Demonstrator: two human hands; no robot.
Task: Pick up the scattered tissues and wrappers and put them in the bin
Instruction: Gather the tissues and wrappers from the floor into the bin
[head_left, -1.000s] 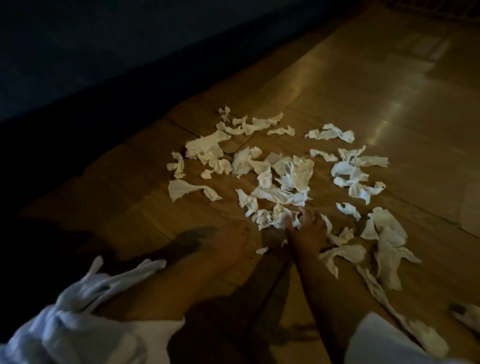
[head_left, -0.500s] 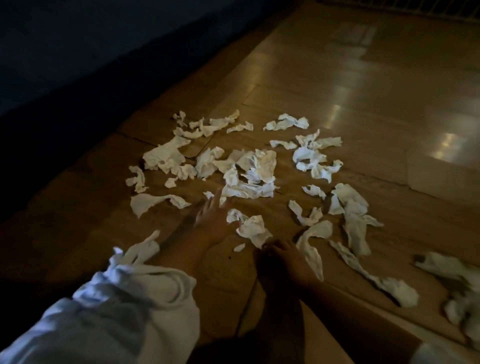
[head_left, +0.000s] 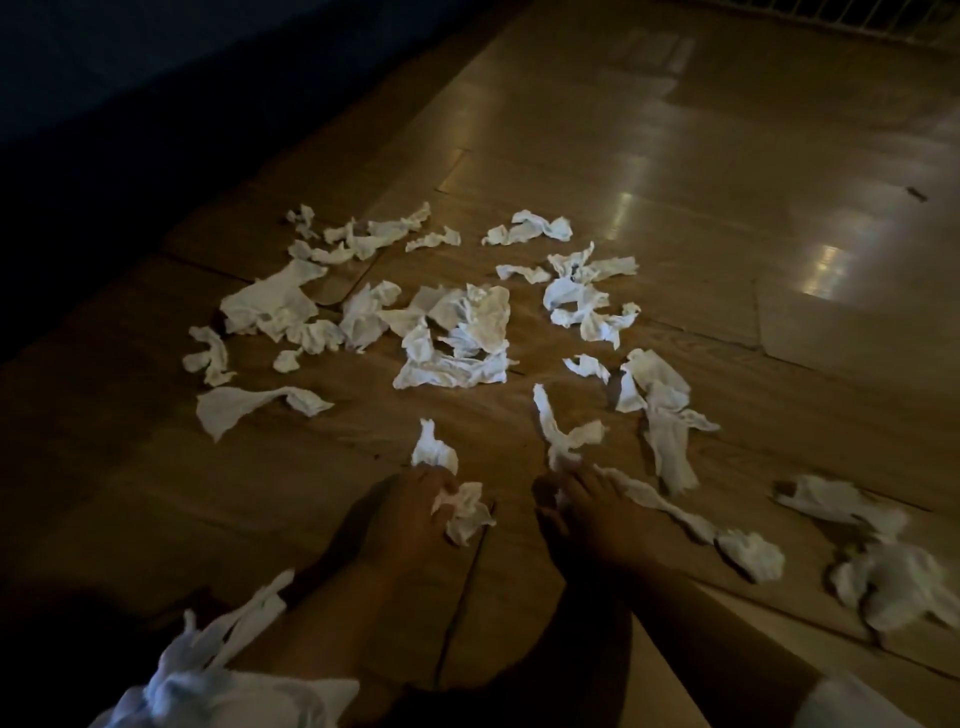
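Lying on the floor just beyond the right hand, a long tissue strip is touched by its loosely spread fingertips, axis running far-left, while a crumpled tissue is pinched in the left hand.

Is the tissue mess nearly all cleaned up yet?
Not nearly. Nothing looks binned, and no bin shows. The left hand is closed on a crumpled tissue, and the right hand touches a long strip. Most scattered tissues still cover the floor.
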